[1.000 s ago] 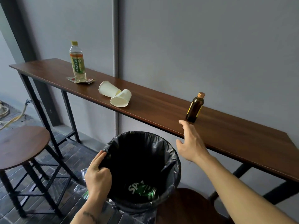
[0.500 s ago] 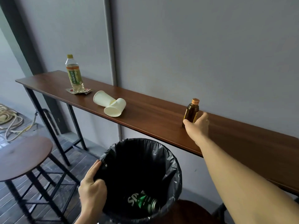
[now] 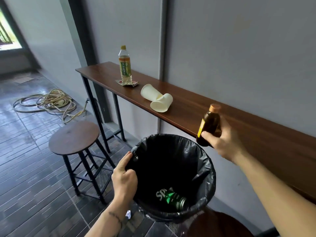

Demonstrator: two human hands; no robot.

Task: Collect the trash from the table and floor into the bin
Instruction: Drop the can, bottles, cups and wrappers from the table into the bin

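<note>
Bin (image 3: 209, 170) rim in left hand (image 3: 124, 179), brown bottle (image 3: 209, 124) in right hand (image 3: 222, 140), above wooden table (image 3: 256, 132).

Dark brown bottle (image 3: 209, 127) with yellow label and copper cap, black bag (image 3: 201, 161) lining the bin, green can (image 3: 172, 200) with white lettering, two white cups (image 3: 156, 99), clear bottle (image 3: 125, 65) of amber drink with green label, reddish-brown wood-grain table (image 3: 256, 132), grey wall (image 3: 239, 48)

White letters "SP" can be read on the green drink can (image 3: 172, 199) lying at the bottom of the round bin lined with a black plastic bag (image 3: 207, 161); the remaining letters are hidden. The clear plastic tea bottle's green label (image 3: 125, 69) carries white characters too small to read. The small brown glass bottle's yellow label (image 3: 200, 128) is blurred.
</note>
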